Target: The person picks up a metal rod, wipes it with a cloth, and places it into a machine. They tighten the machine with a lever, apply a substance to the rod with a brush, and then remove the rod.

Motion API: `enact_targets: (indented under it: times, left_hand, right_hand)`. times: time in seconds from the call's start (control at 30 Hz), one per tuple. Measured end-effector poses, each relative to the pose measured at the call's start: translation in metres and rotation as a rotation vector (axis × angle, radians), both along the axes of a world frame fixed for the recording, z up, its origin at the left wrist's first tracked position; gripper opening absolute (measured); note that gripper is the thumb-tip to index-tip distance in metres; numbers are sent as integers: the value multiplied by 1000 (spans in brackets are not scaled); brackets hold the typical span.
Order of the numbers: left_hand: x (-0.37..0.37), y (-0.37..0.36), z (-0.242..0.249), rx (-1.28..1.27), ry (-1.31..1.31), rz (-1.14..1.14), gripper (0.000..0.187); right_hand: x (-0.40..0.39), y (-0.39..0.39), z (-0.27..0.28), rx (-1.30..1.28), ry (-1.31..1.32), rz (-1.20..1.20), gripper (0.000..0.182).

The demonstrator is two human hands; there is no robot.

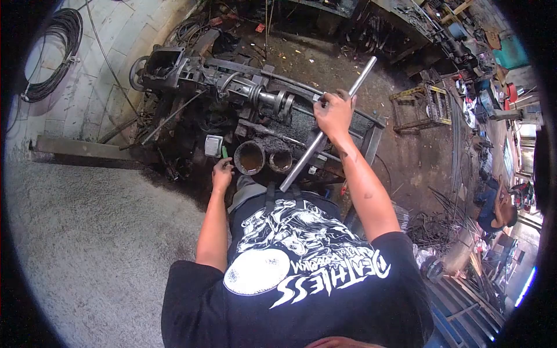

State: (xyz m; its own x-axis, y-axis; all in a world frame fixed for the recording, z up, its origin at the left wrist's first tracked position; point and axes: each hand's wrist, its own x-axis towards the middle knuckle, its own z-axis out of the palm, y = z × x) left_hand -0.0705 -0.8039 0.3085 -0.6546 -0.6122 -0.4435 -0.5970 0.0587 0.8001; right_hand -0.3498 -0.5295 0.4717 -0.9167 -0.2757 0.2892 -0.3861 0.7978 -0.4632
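My right hand (335,113) is wrapped around a long, smooth metal rod (303,162). The rod lies at a slant, its lower end close to my waist and its upper end out past my fingers. Low on the left, my left hand (221,174) is closed on a small green stick-like object (224,152), whose lower part my fingers hide. Just beyond it sits a whitish square container (213,145). Beside my left hand stands a round can of brownish liquid (250,158), with a smaller can (281,160) to its right.
A greasy lathe-like machine (249,93) with long rails crosses in front of me. A steel beam (87,152) juts out at left, and coiled cable (55,55) hangs on the wall. A yellowish metal frame (420,107) stands right. Another person (498,209) is at far right.
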Motion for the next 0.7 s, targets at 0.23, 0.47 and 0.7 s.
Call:
enact_targets:
  times: [0.23, 0.47, 0.7]
  left_hand:
    - [0, 1, 0, -16, 9, 7, 28]
    - [0, 3, 4, -6, -3, 24, 27]
    - [0, 0, 0, 17, -15, -63, 29]
  right_hand:
    - [1, -4, 0, -28, -8, 6, 22]
    - [1, -3, 1, -26, -4, -2, 19]
    - [1, -5, 0, -57, 4, -1, 19]
